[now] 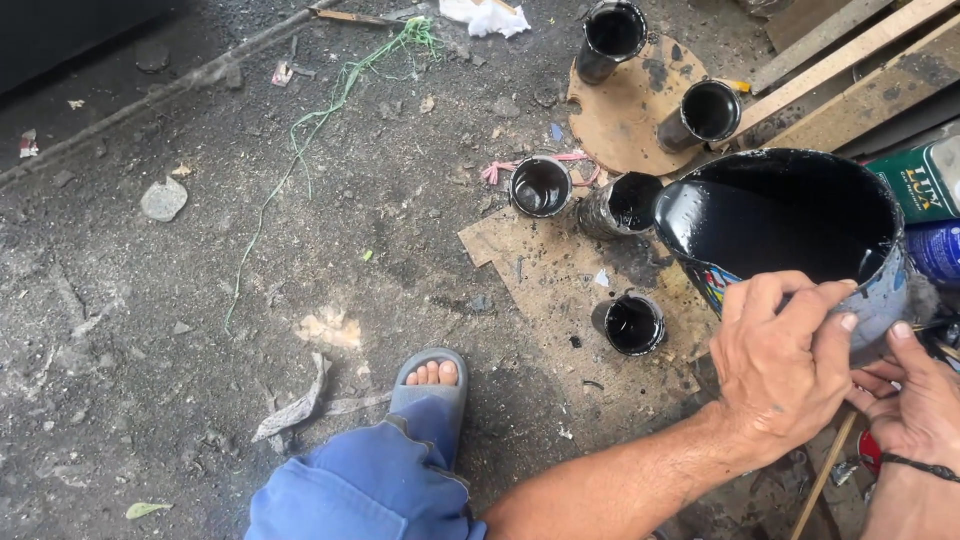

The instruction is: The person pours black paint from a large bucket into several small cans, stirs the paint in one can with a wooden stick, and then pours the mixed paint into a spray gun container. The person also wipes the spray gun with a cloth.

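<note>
light: soft, even daylight — shadows: faint | focus: sharp | glare: glossy black paint

small black cups (541,186): 5 | large paint bucket (790,225): 1 | hands (785,360): 2

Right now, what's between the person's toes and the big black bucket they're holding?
In the head view, between the toes and the big bucket lies stained cardboard with one small cup of black liquid on it. The left hand grips the bucket's rim.

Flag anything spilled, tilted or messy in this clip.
The big can of black paint is tipped toward the small cans, gripped by the left hand, with the right hand beside it. Black drips stain the cardboard near one small can.
</note>
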